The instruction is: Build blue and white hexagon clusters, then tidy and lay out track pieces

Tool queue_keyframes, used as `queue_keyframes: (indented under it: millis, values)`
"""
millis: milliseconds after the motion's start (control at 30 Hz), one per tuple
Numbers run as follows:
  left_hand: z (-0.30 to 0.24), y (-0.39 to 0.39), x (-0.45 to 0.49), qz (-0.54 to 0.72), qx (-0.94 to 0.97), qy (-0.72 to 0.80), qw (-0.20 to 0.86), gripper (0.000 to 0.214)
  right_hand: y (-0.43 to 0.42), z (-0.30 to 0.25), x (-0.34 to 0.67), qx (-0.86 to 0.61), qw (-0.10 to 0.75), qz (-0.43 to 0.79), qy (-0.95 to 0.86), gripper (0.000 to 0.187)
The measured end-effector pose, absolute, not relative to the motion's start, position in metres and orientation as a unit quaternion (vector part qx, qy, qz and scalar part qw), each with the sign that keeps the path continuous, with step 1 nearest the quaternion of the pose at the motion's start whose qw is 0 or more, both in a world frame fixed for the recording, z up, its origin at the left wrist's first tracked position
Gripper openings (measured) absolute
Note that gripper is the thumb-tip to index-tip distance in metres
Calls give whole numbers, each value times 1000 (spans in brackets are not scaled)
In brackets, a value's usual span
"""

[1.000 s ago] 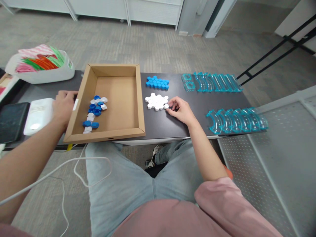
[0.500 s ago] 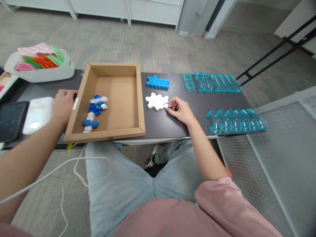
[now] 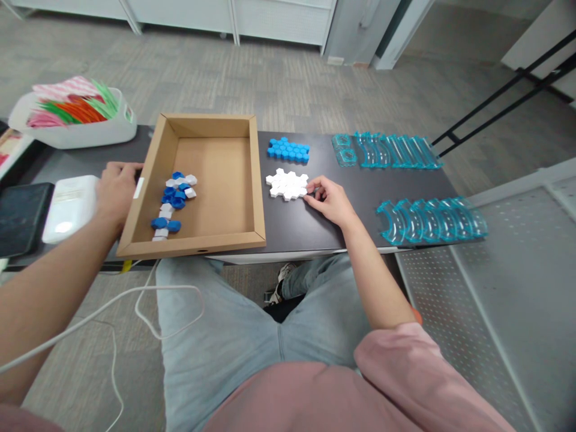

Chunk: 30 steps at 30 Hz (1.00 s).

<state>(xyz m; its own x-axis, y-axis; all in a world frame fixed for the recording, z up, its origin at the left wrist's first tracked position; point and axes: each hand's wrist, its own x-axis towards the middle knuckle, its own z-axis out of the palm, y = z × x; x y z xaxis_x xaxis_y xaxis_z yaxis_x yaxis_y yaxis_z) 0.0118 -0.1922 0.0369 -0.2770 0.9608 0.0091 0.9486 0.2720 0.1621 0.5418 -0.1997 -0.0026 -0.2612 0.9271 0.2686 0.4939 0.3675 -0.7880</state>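
Right at the middle of the dark tabletop (image 3: 306, 225) we see the white tiles (image 3: 288, 185) – small hexagons packed flat into one tight patch, just right of the box (image 3: 211, 241). Our right hand (image 3: 330, 201) rests on the tabletop beside them, its fingers (image 3: 311, 197) drawn narrow with the tips touching the patch's right edge; whether they pinch a single tile we cannot tell.

Just beyond the white patch, apart from it by a thin gap, lie the blue tiles (image 3: 288, 150), packed the same way. The box is open cardboard with low walls, and inside it, near its left wall, sits a loose heap (image 3: 174, 203) of blue and white hexagons. Our left hand (image 3: 114, 193) is at that left wall from outside, fingers curled around the wall and holding it.

Further right, well apart from the tiles, we see two rows of clear teal curved pieces – one row (image 3: 391, 150) at the far edge, one row (image 3: 432, 219) at the near edge, each stacked edge to edge. Left of the box lie a white device (image 3: 72, 207) and a dark tablet (image 3: 20, 219), with a white bin (image 3: 72, 137) of coloured strips behind them. A white cable (image 3: 135, 300) hangs below the tabletop over our lap.
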Motion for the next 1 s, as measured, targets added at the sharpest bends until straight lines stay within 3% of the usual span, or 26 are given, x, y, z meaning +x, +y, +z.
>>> queue_keyframes:
  millis: [467,1000]
  values:
    - [37,-194,13,70,593,800,57,74,-199,-4,543,-482,373,288,-739,23]
    - [48,-204,24,100,617,775,91,77,-202,7,540,-506,450,252,-691,21]
